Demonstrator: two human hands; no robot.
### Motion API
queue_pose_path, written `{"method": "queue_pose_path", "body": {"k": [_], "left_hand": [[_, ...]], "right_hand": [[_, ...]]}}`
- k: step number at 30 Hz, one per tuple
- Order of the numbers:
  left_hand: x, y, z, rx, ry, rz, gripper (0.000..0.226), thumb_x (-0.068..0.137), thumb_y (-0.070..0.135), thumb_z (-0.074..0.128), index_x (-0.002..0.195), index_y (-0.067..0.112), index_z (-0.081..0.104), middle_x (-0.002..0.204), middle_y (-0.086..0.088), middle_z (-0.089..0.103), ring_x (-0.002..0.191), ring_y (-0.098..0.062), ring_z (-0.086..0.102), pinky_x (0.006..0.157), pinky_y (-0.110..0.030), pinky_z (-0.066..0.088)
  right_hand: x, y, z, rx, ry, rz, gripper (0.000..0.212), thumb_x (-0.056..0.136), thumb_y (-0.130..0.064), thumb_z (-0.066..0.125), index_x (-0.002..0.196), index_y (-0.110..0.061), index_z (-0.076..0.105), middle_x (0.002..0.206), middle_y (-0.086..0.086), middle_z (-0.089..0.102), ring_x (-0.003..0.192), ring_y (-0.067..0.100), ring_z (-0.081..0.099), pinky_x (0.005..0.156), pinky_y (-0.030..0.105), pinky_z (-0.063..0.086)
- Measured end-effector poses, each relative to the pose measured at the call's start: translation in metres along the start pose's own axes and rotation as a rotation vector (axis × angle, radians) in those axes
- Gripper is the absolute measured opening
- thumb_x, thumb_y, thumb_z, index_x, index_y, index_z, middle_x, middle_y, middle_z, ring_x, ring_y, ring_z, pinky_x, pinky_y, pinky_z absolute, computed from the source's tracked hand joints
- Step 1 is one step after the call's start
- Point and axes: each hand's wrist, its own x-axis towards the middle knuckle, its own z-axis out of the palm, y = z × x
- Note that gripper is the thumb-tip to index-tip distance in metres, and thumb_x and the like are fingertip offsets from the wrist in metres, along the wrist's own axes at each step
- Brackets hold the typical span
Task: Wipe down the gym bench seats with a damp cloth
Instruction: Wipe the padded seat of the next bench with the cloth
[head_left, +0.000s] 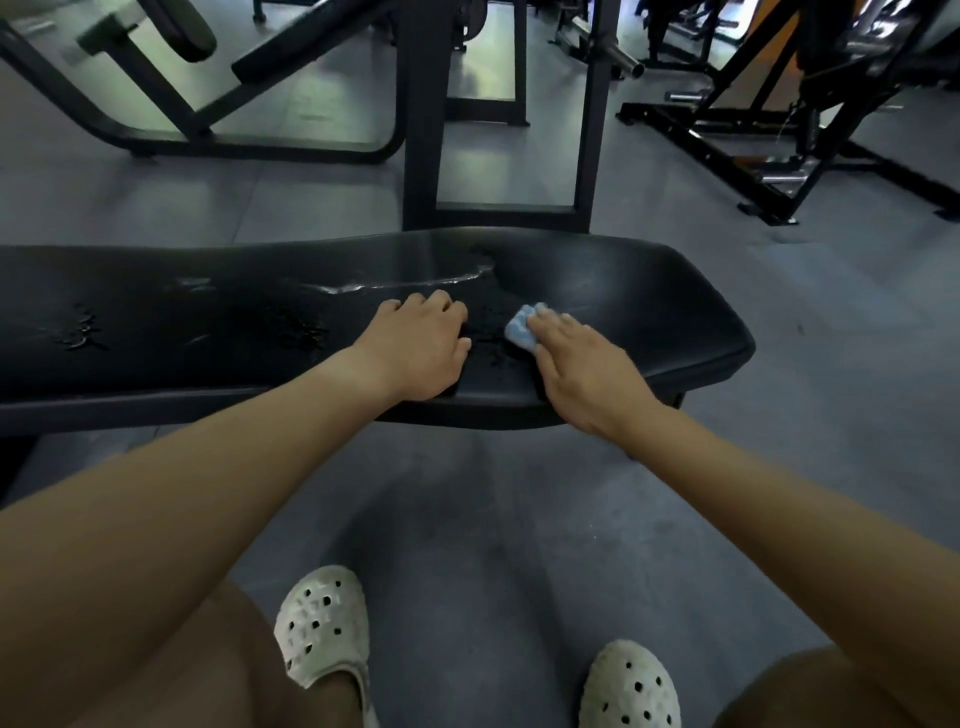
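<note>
1. Two hands on bench (649, 312): right hand (587, 369), fingers flat, presses cloth (521, 328) under fingertips; left hand (423, 348), curled, empty, braces alongside.
2. Advised: even pressure, overlapping strokes toward the end right of the cloth.
3. Bench: black, wet streak (405, 283) beyond left hand.
4. Room: grey floor (519, 519), dark frames (421, 130) beyond.

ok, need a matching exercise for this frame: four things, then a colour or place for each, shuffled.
1 cloth
2 left hand
3 bench
4 shoes

a white, on the floor
b black, with wet streaks
c blue, under the right hand
d fingers curled, resting on the bench

Pairs: 1-c, 2-d, 3-b, 4-a
</note>
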Motion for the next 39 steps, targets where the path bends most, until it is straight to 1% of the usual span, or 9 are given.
{"method": "queue_pose_path", "body": {"k": [4,7,10,13,17,26,29,34,39], "left_hand": [[0.001,-0.001,0.001,0.005,0.004,0.016,0.043,0.106,0.04,0.039,0.139,0.015,0.051,0.139,-0.008,0.053,0.124,-0.03,0.053,0.107,-0.049,0.041],[0.001,0.0,0.001,0.013,0.002,0.017,0.043,0.106,0.04,0.039,0.139,0.016,0.051,0.139,-0.009,0.052,0.124,-0.031,0.053,0.107,-0.049,0.041],[-0.001,0.002,0.0,0.015,-0.007,0.031,0.045,0.106,0.041,0.039,0.142,0.015,0.049,0.142,-0.01,0.051,0.125,-0.033,0.052,0.108,-0.051,0.041],[-0.004,0.003,0.0,0.006,-0.004,0.046,0.046,0.107,0.041,0.039,0.144,0.015,0.048,0.144,-0.009,0.051,0.126,-0.032,0.052,0.109,-0.05,0.04],[-0.006,0.001,-0.001,-0.012,-0.02,0.054,0.047,0.107,0.042,0.038,0.144,0.015,0.048,0.146,-0.007,0.051,0.129,-0.031,0.051,0.111,-0.051,0.039],[-0.003,0.007,-0.001,0.03,-0.001,0.061,0.045,0.107,0.04,0.038,0.142,0.013,0.049,0.14,-0.011,0.052,0.123,-0.032,0.052,0.106,-0.049,0.043],[-0.003,0.01,0.0,0.043,0.004,0.052,0.046,0.107,0.04,0.038,0.143,0.013,0.048,0.14,-0.012,0.051,0.123,-0.033,0.052,0.105,-0.05,0.043],[-0.006,0.011,0.003,0.041,0.036,0.055,0.044,0.107,0.039,0.038,0.14,0.012,0.05,0.137,-0.013,0.053,0.12,-0.034,0.054,0.103,-0.05,0.045],[-0.005,0.024,0.003,0.007,0.091,0.143,0.043,0.106,0.04,0.04,0.137,0.013,0.053,0.135,-0.011,0.054,0.114,-0.03,0.057,0.098,-0.048,0.049]], "right_hand": [[-0.009,-0.018,0.013,0.044,-0.065,-0.169,0.051,0.11,-0.029,0.032,0.161,-0.021,0.028,0.168,-0.004,0.022,0.154,0.014,0.019,0.126,0.032,0.013],[-0.009,-0.006,0.01,0.023,-0.08,-0.21,0.052,0.108,-0.026,0.035,0.16,-0.025,0.029,0.167,-0.009,0.024,0.154,0.009,0.02,0.127,0.034,0.015],[-0.004,0.016,0.005,0.027,0.003,-0.072,0.051,0.107,-0.023,0.037,0.157,-0.024,0.036,0.163,-0.006,0.034,0.15,0.015,0.031,0.124,0.039,0.025],[0.003,0.033,0.001,-0.018,0.074,0.13,0.049,0.107,-0.022,0.03,0.156,-0.021,0.038,0.162,-0.001,0.037,0.148,0.021,0.037,0.121,0.041,0.028],[-0.003,0.02,0.002,-0.031,0.077,0.197,0.049,0.107,-0.018,0.031,0.156,-0.014,0.035,0.163,0.005,0.034,0.145,0.028,0.038,0.115,0.045,0.032],[-0.035,-0.01,0.026,-0.074,0.013,-0.223,0.055,0.107,-0.024,0.036,0.161,-0.017,0.026,0.169,0.0,0.021,0.155,0.019,0.019,0.127,0.039,0.017],[-0.034,0.014,0.017,-0.144,0.002,-0.288,0.059,0.101,-0.027,0.033,0.159,-0.017,0.031,0.166,0.001,0.028,0.154,0.019,0.025,0.127,0.039,0.02],[-0.033,0.067,0.007,-0.089,0.179,-0.026,0.056,0.096,-0.019,0.04,0.152,-0.014,0.045,0.154,0.007,0.049,0.143,0.026,0.045,0.122,0.041,0.03],[-0.024,0.085,0.002,-0.001,0.276,0.325,0.043,0.098,-0.014,0.037,0.138,-0.01,0.052,0.13,0.013,0.061,0.118,0.033,0.055,0.105,0.047,0.043]]}}
